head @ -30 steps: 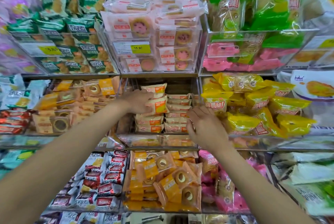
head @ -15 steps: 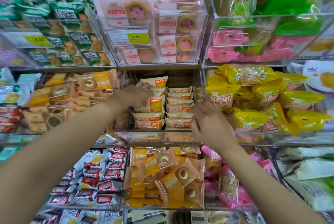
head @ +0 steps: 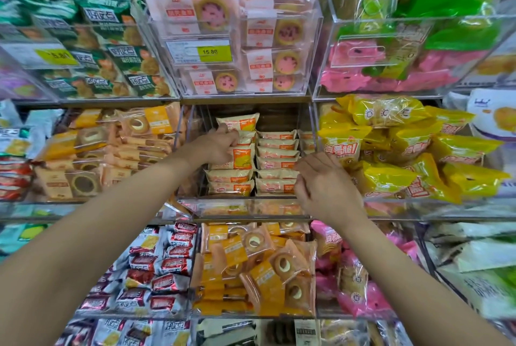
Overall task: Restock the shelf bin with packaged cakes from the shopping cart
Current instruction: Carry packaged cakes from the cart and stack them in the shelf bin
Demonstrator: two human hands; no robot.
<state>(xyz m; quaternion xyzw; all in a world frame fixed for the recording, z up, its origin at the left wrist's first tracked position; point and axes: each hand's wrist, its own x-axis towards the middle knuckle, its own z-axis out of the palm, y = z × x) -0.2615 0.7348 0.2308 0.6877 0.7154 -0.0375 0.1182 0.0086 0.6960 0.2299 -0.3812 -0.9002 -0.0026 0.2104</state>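
Store shelving fills the view, its tiers lined with clear acrylic bins of wrapped snacks. Landmark: the shelf bin (head: 252,202) at the centre of the middle tier, holding packaged cakes in cream-and-orange wrappers. Left of this bin lies a bin of orange roll-cake packs (head: 111,150). Within the bin, the left stack of cakes (head: 233,169) rises higher than the right stack (head: 276,161), and its upper packs tilt forward. The left hand (head: 219,144) reaches into the bin's left half, fingers curled round a tilted cake pack (head: 243,154) in the left stack, thumb against the pack above. The right hand (head: 325,183) hovers at the bin's front right corner, fingers loosely bent and holding nothing, fingertips near the right stack. Above the bin sits a bin of pink tart packs (head: 231,47) with a 15.80 price tag (head: 199,52). Right of the bin, yellow snack bags (head: 405,150) are piled.
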